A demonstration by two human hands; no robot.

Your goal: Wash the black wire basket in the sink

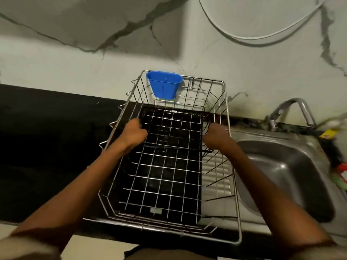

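Dark worktop [47,147] runs along the left, nothing visible on that stretch. Wire basket [169,156] sits or hovers at the worktop's right end, its right side overlapping the ribbed drainboard [216,175] of the steel sink [281,162]. Can't tell if it's resting or lifted. It looks more chrome than black here; a dark tray or the worktop shows through the grid floor.

Left hand [134,133] is inside the basket, fingers curled round wires on its left wall. Blue plastic cup [164,84] hangs on the basket's far rim, at the left of that rim. Right hand [216,136] likewise curls round wires at the right wall. Hands well apart, each clamped on its own side.

Sink bowl is right of the basket, looks dry as far as I can see. Tap [293,113] at the sink's far edge, no water running. Blurred coloured items at the far right edge, can't identify them.

Progress, my read: early. Basket gripped but not in the bowl, no water, no soap or sponge visible. Left to do: move it right into the bowl, probably unhook the blue cup, open the tap, scrub, rinse.
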